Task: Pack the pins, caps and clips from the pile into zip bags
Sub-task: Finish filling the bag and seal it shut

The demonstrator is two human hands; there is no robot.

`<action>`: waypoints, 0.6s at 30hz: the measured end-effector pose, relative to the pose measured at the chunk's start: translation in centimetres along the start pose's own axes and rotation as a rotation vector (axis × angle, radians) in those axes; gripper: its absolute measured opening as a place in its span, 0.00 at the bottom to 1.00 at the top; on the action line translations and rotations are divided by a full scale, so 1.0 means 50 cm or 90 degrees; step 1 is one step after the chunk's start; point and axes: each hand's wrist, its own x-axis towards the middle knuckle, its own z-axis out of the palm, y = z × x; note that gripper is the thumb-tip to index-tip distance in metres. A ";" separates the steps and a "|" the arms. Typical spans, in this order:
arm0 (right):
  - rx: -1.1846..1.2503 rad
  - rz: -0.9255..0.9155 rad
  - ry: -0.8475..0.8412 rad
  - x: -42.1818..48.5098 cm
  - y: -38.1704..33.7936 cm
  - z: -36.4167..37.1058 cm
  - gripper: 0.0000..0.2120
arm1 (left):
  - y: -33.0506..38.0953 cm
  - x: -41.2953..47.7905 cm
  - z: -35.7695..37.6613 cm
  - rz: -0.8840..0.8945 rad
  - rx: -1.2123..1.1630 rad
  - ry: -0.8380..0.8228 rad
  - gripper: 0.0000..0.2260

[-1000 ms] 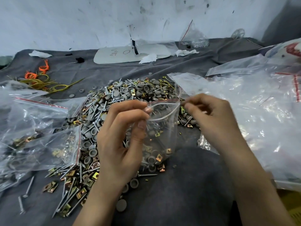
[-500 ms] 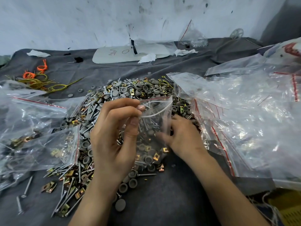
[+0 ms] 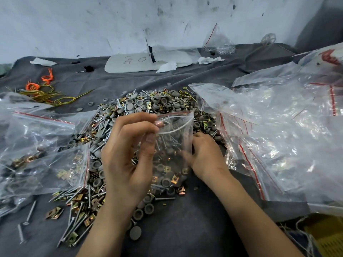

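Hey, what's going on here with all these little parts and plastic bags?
A person is bagging small hardware. The left hand pinches the rim of a small zip bag, holding its mouth open over the pile of pins, grey caps and brass clips on the grey cloth. The right hand is down at the pile beside the bag, fingers hidden behind the plastic. On the left lie filled bags, on the right empty bags.

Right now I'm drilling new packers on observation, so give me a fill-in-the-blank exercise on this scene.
The left hand pinches the zip bag, whose seal stripe is ____.
The right hand reaches the pile from the bag's ____ side.
The caps are ____.
Missing: red; right; grey.
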 end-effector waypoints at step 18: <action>0.072 0.001 -0.023 -0.005 -0.002 0.004 0.09 | 0.002 0.001 -0.001 -0.004 0.007 -0.004 0.06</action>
